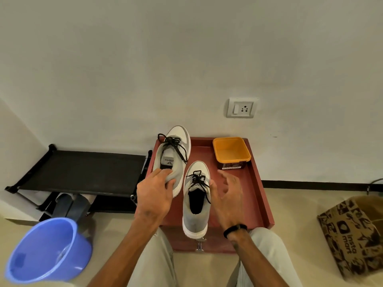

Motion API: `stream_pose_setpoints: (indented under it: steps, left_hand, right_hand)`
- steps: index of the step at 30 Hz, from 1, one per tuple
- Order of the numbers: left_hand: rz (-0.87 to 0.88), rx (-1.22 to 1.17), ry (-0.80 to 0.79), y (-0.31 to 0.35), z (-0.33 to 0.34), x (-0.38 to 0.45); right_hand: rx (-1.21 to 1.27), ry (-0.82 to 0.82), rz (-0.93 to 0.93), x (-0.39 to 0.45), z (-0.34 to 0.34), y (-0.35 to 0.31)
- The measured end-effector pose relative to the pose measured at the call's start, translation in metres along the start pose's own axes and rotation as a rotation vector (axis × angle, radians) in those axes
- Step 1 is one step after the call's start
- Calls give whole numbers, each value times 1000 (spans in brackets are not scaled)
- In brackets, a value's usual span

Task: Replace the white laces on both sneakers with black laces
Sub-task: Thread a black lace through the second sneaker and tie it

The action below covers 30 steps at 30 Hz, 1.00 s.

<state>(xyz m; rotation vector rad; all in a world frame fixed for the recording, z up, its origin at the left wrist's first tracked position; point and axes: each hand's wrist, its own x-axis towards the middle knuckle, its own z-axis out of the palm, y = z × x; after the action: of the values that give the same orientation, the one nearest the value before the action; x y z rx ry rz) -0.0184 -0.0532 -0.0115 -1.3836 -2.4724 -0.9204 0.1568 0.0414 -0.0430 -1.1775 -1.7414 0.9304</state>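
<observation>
Red cabinet top [257, 183] against white wall [186, 59]; floor seemingly beige

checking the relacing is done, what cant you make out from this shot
- Head view: heel of the left sneaker, covered by the left hand.
- Label on the orange tub: too small to read.
- Items under the black rack: shadowed.
- Cardboard box: cut by the right edge.

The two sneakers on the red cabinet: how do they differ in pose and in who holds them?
The left sneaker is lifted and tilted, gripped at its heel by the left hand; the right sneaker lies flat, beside the open right hand. The left sneaker sits nearer the wall. Both are grey-white with black laces.
</observation>
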Motion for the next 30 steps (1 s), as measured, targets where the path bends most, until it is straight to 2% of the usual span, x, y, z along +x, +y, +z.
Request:
stream_pose_setpoints:
  steps: [6, 9, 12, 17, 22, 25, 26, 30]
  left_hand:
    - [151, -128, 70, 58, 6, -9]
    - [251, -186, 82, 94, 11, -25]
    - [288, -192, 21, 122, 28, -48]
    - [376, -265, -137, 147, 52, -85]
    - [206, -483, -387, 126, 59, -92]
    - [8, -727, -565, 111, 59, -91]
    - [-47, -706, -557, 107, 60, -87]
    - [-96, -330, -505, 112, 77, -67]
  right_hand:
    - [183, 4, 94, 18, -26, -35]
    - [187, -49, 139, 27, -49, -41]
    - [77, -103, 195, 35, -76, -33]
    - [-80, -29, 366, 28, -104, 0]
    - [-202, -3, 406, -5, -93, 41]
    - [-281, -27, 368, -14, -81, 57]
    - [-308, -34, 360, -16, -78, 61]
    - [-413, -88, 285, -20, -71, 72]
